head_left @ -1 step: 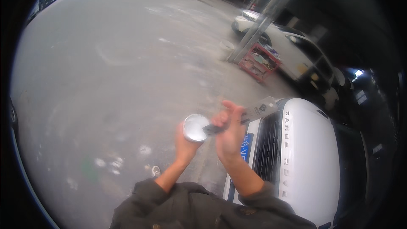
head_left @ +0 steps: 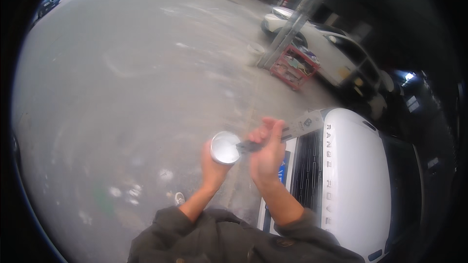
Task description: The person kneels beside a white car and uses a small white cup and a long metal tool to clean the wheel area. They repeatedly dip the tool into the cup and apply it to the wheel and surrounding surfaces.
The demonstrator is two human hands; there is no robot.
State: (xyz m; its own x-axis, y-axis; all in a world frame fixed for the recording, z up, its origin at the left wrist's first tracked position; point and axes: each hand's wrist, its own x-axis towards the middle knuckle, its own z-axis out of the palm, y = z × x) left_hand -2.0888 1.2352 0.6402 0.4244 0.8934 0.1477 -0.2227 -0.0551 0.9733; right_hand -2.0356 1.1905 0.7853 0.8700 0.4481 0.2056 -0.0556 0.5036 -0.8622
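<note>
My left hand [head_left: 212, 169] is wrapped round a small round can [head_left: 225, 148] with a bright rim. White shows inside that rim; whether it is a lid or the contents I cannot tell. Closed in my right hand [head_left: 267, 159] is a flat tool, which looks like a putty knife [head_left: 308, 122]. Its wide grey blade points up and to the right, away from the can. The dark handle end is at the can's right edge, and blur hides whether it goes inside. Both hands are in front of my body.
A white car's front [head_left: 358, 175] stands close on my right. Farther off are a red tool cart [head_left: 295, 68], a post [head_left: 297, 17], a pale bucket [head_left: 255, 49] and another white car [head_left: 331, 51]. White spots mark the grey floor [head_left: 131, 92]. My shoe [head_left: 180, 198] shows below.
The whole view has shifted slightly, so the cart and cars appear a little farther left and up. Both hands keep their hold, and the knife's handle end stays at the can's edge.
</note>
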